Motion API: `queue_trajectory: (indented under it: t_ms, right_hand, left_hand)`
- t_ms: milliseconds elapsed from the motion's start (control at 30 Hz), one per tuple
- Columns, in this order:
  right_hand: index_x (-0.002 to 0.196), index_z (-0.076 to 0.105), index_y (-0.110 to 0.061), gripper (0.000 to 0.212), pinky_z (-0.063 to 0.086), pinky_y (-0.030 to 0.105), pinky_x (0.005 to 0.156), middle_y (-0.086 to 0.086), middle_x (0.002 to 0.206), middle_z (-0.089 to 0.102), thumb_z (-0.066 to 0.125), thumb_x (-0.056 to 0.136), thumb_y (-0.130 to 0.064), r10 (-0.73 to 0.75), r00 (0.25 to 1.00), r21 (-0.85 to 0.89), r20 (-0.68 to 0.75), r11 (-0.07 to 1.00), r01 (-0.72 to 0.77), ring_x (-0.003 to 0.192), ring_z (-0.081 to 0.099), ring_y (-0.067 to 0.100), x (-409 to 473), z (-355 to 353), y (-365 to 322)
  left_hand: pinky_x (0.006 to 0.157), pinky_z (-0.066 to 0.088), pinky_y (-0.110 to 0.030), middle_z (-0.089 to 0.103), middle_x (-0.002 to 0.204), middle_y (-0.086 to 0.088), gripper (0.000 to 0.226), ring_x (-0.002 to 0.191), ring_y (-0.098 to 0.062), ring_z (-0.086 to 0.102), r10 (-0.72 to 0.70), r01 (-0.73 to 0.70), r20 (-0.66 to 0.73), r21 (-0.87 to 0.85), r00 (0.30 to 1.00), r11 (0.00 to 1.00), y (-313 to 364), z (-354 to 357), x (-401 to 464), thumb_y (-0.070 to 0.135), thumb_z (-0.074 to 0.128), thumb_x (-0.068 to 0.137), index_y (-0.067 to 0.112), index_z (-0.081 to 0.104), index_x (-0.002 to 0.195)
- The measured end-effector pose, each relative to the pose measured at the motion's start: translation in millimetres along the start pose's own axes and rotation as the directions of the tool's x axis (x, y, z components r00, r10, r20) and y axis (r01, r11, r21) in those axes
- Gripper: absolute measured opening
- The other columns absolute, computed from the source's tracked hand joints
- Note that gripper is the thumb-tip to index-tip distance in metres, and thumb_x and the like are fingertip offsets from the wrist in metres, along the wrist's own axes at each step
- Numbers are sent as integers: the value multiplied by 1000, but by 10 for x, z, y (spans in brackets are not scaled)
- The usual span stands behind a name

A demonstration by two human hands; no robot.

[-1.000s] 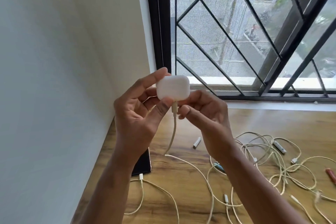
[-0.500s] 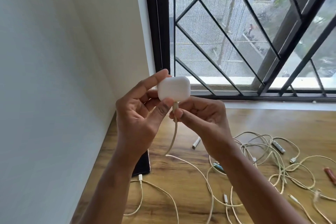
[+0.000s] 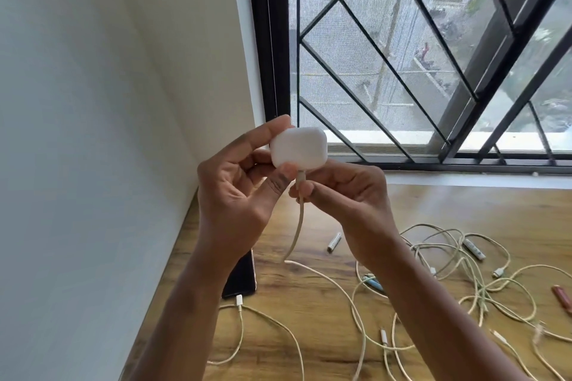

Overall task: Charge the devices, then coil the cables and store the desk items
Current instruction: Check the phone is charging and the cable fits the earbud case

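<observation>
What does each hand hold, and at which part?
The left hand grips the white earbud case by its sides; the right hand pinches the charging cable just below its plug.

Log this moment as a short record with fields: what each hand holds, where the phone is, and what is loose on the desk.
left hand: left hand holds the white earbud case up above the desk
right hand: right hand pinches the plug of the charging cable at the case's underside
phone: phone flat on the wooden desk by the wall, a cable connector at its near end
loose on desk: tangled cables, a small white stick
coiling: not yet done
</observation>
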State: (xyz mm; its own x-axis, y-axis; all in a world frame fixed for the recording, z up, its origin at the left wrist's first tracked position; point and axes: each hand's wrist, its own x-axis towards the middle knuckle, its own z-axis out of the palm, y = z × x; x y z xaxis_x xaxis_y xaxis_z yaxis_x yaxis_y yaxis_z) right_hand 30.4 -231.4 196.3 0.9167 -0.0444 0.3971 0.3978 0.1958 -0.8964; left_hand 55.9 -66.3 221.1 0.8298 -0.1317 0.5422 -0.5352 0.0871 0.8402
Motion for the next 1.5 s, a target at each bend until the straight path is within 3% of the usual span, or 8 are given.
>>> queue_trajectory:
  t_ms: [200, 367, 533, 1100, 1500]
  right_hand:
    - [96, 76, 8, 20, 48, 42, 73, 33, 85, 69, 73, 91, -11, 22, 999, -26, 37, 999, -21, 76, 62, 28, 4, -75, -7]
    - [112, 69, 1, 26, 55, 32, 74, 14, 90, 73, 72, 87, -4, -33, 999, 62, -28, 997, 35, 78, 66, 23, 23, -86, -61]
    - [128, 62, 1, 43, 56, 33, 77, 23, 97, 70, 71, 87, 1, -95, 995, 78, -22, 992, 96, 82, 66, 24, 88, -89, -126]
    - [127, 62, 5, 39, 56, 34, 78, 27, 95, 67, 69, 88, 7, -105, 995, 88, 1, 991, 104, 83, 66, 24, 124, -88, -97]
    - [124, 64, 4, 37, 55, 37, 77, 16, 91, 68, 70, 88, 5, -99, 995, 90, -15, 991, 100, 83, 65, 25, 129, -88, -69]
  left_hand:
    - [85, 65, -39, 78, 117, -9, 55, 102, -31, 76, 17, -17, 2, -19, 1000, 1000, 41, 4, 2, 1, 80, 86, 2, 64, 138]
    - [88, 65, -43, 75, 121, -13, 55, 108, -36, 74, 6, -6, 5, -8, 1000, 1000, -19, -13, -18, 2, 80, 87, 3, 64, 139]
    - [87, 65, -39, 75, 121, -13, 56, 108, -35, 74, 10, -10, 13, -5, 1000, 1000, -20, 12, -29, 6, 81, 86, 4, 64, 139]
    - [84, 64, -30, 76, 117, -8, 55, 104, -28, 75, 28, -28, -6, 19, 1000, 999, -16, 26, -37, 6, 81, 83, 3, 65, 136]
    - [85, 64, -30, 76, 116, -9, 55, 103, -28, 75, 19, -19, -10, 18, 1000, 1000, -29, 29, -49, 8, 81, 83, 3, 66, 136]
